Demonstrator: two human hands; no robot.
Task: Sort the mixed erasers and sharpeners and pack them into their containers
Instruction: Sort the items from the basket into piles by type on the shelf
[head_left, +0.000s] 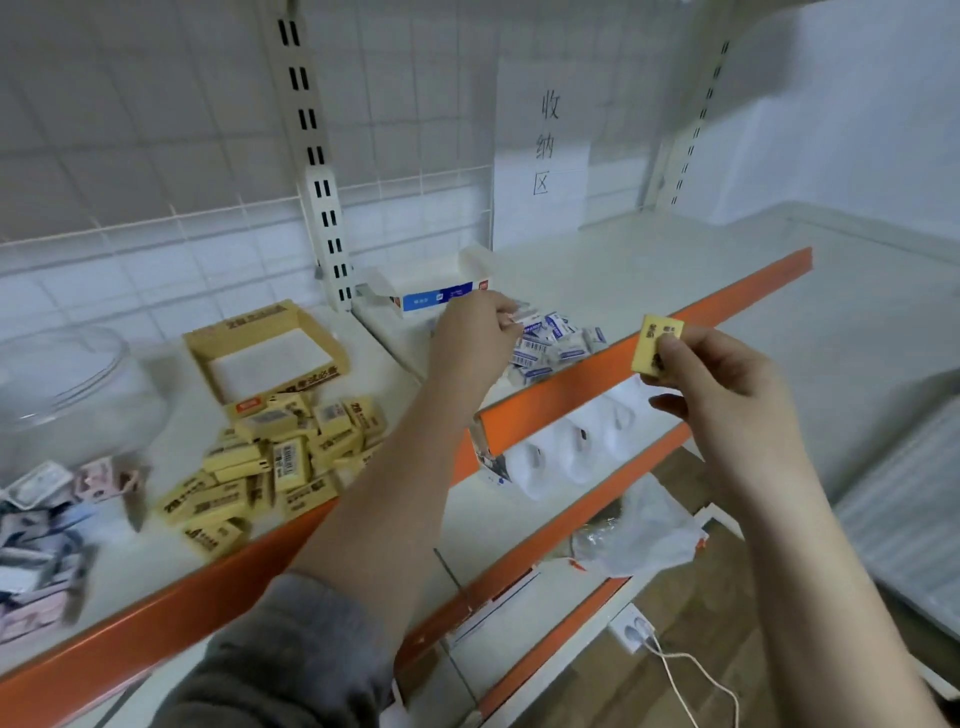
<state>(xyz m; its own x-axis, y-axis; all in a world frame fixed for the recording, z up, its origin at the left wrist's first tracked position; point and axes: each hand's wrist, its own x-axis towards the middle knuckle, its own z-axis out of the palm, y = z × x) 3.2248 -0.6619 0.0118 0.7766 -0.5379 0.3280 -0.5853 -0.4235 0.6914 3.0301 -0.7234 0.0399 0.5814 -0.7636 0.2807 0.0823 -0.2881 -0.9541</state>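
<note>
My right hand (722, 387) pinches a yellow eraser (658, 344) in the air in front of the shelf's orange edge. My left hand (475, 338) reaches over the shelf and pinches a small white-wrapped eraser (522, 316) above a pile of blue-and-white erasers (556, 343). Behind that pile stands an open white-and-blue box (436, 291). To the left lies a heap of yellow erasers (275, 462) in front of an open yellow cardboard box (265, 348). A mixed heap of small packets (41, 530) lies at the far left.
A clear plastic jar (67, 395) lies on its side at the left. A paper sign (543, 150) hangs on the wire-grid back wall. Orange-edged lower shelves (571, 519) hold white holders (571, 447) and a plastic bag (639, 535). A power strip (636, 629) lies on the floor.
</note>
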